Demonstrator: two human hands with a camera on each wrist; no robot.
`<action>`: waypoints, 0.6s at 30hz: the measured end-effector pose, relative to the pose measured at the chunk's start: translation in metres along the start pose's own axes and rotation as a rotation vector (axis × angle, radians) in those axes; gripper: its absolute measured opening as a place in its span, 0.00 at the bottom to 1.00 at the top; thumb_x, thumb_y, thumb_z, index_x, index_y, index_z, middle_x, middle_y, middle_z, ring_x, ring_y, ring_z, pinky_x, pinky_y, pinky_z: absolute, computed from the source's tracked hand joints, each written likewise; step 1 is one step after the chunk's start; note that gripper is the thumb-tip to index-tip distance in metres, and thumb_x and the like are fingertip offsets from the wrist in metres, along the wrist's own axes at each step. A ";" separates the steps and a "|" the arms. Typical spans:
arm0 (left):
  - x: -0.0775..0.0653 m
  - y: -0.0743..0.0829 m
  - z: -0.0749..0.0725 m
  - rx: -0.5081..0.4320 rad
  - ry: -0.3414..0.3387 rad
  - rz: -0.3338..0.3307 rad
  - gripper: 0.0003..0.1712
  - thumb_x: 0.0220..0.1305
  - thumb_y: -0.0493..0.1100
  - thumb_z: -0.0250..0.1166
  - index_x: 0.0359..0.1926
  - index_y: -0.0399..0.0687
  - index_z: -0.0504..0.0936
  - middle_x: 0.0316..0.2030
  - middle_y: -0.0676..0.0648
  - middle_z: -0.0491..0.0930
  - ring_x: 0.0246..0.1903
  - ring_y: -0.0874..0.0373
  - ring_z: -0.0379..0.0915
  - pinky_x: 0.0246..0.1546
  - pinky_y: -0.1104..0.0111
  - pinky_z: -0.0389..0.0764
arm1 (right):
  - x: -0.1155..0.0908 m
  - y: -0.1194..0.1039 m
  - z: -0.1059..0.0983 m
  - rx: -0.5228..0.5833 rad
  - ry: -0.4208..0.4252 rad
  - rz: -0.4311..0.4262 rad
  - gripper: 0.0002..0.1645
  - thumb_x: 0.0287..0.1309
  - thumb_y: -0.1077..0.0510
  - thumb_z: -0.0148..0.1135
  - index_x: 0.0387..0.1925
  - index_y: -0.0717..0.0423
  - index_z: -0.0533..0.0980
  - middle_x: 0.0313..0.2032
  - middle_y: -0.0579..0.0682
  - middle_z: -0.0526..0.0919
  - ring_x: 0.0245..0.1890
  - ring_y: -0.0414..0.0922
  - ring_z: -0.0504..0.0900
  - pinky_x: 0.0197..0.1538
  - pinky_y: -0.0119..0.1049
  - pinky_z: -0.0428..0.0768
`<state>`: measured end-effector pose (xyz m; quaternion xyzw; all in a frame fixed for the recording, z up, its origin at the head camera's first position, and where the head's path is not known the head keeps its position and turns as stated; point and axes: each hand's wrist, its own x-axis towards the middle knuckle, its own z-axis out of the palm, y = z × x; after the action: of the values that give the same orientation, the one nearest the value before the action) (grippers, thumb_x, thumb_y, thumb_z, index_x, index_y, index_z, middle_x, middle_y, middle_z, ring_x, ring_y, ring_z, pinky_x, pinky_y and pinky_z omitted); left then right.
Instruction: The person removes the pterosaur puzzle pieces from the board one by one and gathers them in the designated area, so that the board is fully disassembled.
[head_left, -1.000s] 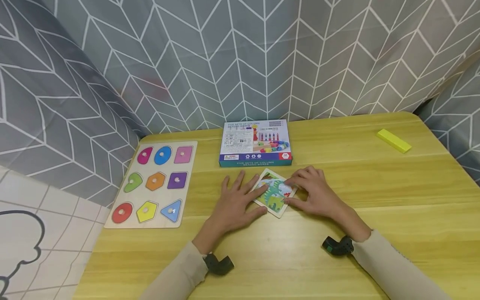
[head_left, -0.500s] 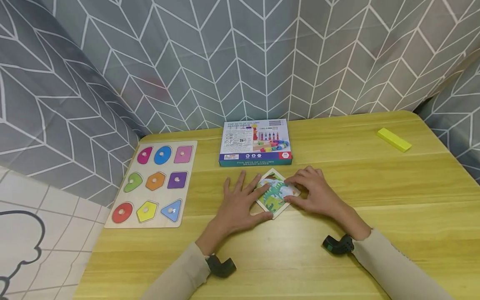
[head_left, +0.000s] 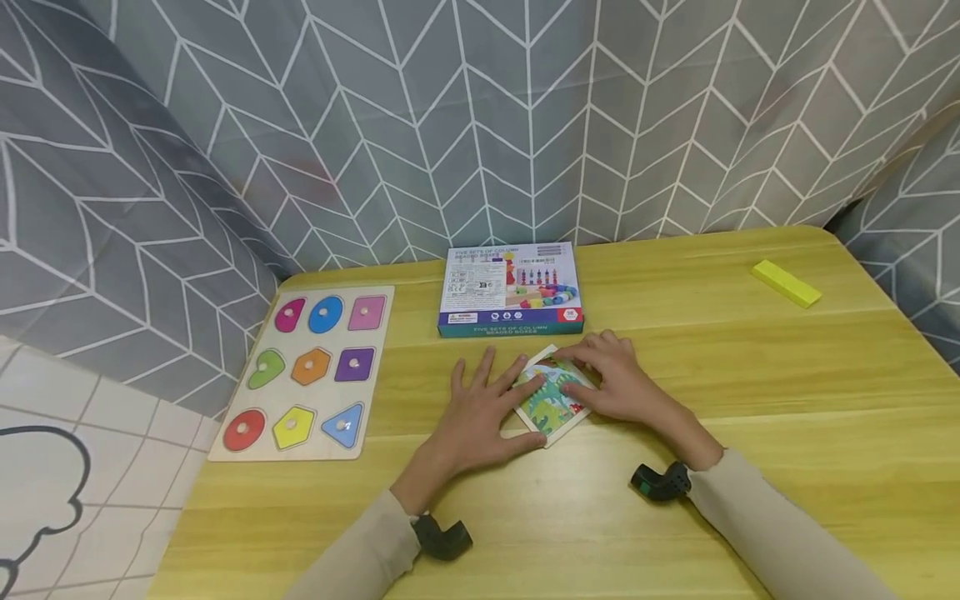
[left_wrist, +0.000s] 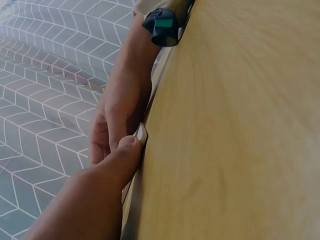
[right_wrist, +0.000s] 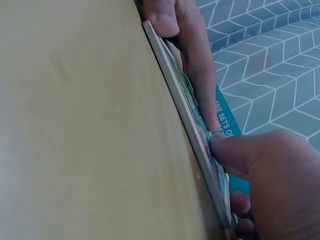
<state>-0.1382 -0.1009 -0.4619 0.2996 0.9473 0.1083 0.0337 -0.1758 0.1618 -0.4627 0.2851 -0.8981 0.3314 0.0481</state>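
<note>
A small square jigsaw puzzle (head_left: 551,404) with a dinosaur picture and a pale wooden border lies turned cornerwise between the hands. My left hand (head_left: 480,417) is spread flat at its left side, index fingertip on the picture and thumb at the near corner. In the left wrist view, that thumb (left_wrist: 129,142) lies along the puzzle's edge (left_wrist: 142,132). From the right, my right hand (head_left: 611,379) grips the puzzle with bent fingers, thumb on the picture and index finger near the far corner. The right wrist view has the right thumb (right_wrist: 230,150) pressed on its printed face.
Just behind the puzzle is a flat bead-toy box (head_left: 510,292). A wooden shape board (head_left: 281,396) with knobbed coloured pieces lies at left, and a yellow block (head_left: 786,283) at far right on the wooden table (head_left: 712,333). A patterned curtain (head_left: 555,125) hangs behind.
The puzzle has shifted slightly right and nearer the person. My right hand has moved a little left, farther over the picture, showing red detail below its thumb. My left hand stays spread beside it.
</note>
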 end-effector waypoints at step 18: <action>-0.002 -0.002 -0.001 -0.003 -0.012 0.028 0.43 0.66 0.74 0.47 0.79 0.79 0.50 0.82 0.59 0.42 0.82 0.38 0.28 0.74 0.32 0.36 | 0.012 0.003 -0.006 -0.034 -0.101 0.030 0.24 0.54 0.48 0.73 0.53 0.45 0.80 0.42 0.45 0.79 0.42 0.44 0.66 0.46 0.41 0.59</action>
<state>-0.1379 -0.1042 -0.4616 0.3133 0.9427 0.1084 0.0382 -0.1879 0.1619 -0.4570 0.2871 -0.9091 0.3019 0.0026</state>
